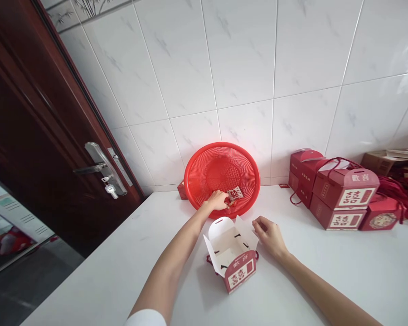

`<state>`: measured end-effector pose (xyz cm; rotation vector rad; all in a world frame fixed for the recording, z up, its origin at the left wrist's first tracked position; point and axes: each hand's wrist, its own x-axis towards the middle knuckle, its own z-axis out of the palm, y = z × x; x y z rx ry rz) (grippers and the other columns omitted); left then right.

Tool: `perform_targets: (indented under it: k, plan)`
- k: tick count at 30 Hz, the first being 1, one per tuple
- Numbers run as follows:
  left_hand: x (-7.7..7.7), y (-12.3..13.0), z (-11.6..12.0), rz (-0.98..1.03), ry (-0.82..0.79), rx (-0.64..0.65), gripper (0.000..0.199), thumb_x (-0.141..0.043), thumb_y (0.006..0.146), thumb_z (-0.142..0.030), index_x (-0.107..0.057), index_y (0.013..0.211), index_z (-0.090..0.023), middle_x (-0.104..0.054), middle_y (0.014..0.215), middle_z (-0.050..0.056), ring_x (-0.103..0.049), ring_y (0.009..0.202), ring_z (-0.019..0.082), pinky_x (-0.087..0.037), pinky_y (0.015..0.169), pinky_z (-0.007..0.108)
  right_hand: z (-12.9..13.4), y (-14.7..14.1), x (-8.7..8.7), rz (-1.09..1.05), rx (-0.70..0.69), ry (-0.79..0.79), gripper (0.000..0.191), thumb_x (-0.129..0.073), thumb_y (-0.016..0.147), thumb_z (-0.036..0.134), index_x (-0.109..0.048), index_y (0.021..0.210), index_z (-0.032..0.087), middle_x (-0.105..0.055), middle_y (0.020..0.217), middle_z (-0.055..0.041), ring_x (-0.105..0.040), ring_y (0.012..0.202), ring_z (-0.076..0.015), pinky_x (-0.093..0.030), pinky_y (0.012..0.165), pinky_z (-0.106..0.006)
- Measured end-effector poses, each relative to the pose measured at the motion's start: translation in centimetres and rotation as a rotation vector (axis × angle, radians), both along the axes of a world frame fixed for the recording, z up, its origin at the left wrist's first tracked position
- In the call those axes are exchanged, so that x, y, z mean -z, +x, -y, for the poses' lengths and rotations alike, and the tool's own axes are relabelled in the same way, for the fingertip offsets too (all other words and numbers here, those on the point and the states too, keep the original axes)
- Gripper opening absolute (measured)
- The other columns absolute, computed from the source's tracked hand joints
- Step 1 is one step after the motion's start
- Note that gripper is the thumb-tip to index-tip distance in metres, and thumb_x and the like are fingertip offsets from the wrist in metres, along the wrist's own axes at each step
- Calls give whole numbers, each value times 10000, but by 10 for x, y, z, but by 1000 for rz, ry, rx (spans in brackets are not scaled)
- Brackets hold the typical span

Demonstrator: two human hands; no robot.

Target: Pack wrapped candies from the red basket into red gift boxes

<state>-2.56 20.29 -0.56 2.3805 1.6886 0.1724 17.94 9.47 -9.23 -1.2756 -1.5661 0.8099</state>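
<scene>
My left hand reaches into a red plastic basket that leans against the wall. Its fingers are closed at the edge of a small white and red packet; the fingertips are partly hidden. A red and white gift box stands open on the table in front of me, flaps spread, with dark cord ends showing on its inner walls. On its right side, my right hand pinches the edge of the raised white flap. I see no packets inside the box.
Several red gift boxes are stacked at the right, beside dark red bags. A small red box sits partly behind the basket. The white table meets a tiled wall. To the left is a dark door with keys in its lock.
</scene>
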Motion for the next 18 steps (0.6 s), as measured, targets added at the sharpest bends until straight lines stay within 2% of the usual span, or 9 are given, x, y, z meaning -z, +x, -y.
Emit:
perform_targets:
  k: [3,6,8,12,15,18]
  plan:
    - [-6,1,-1,47,37,15,349,-586,786,-190,-725,1106,-201,-735,1111,83,-645,1055,254,-489,893,309,0,0,-1,-4,-3,-6,331,-446,872,497,-478,674,235,-565,658,-25,-508,634,-191,-492,649,-328]
    - [-9,7,-1,65,15,31,300,-553,829,-233,-744,1060,-231,-751,1073,47,-667,1013,231,-495,875,299,-1,0,0,-1,-8,-9,324,-449,870,486,-466,664,236,-559,659,-27,-515,642,-195,-482,643,-328]
    - [-7,15,-1,48,-20,18,244,-597,814,-270,-754,999,-241,-759,1029,48,-689,951,244,-508,822,316,-2,0,0,0,-10,-8,318,-450,867,478,-463,660,236,-558,658,-27,-521,645,-197,-478,643,-327]
    - [4,26,1,14,-6,-61,246,-676,781,-301,-729,992,-184,-739,1090,139,-691,963,313,-505,800,368,-3,-1,0,2,-13,-2,310,-453,863,462,-461,652,234,-544,631,-18,-519,628,-190,-473,634,-319]
    - [7,25,0,28,43,-114,311,-652,813,-266,-680,1108,-172,-736,1085,152,-691,987,313,-498,814,368,-4,-1,1,4,-10,7,310,-453,856,462,-470,651,230,-563,633,-21,-532,625,-188,-463,619,-308]
    - [4,20,-3,68,96,-159,376,-572,891,-251,-599,1264,-203,-737,1109,122,-690,1021,266,-492,829,334,-6,-1,3,4,0,18,313,-448,833,467,-477,636,226,-583,629,-30,-547,622,-190,-446,595,-298]
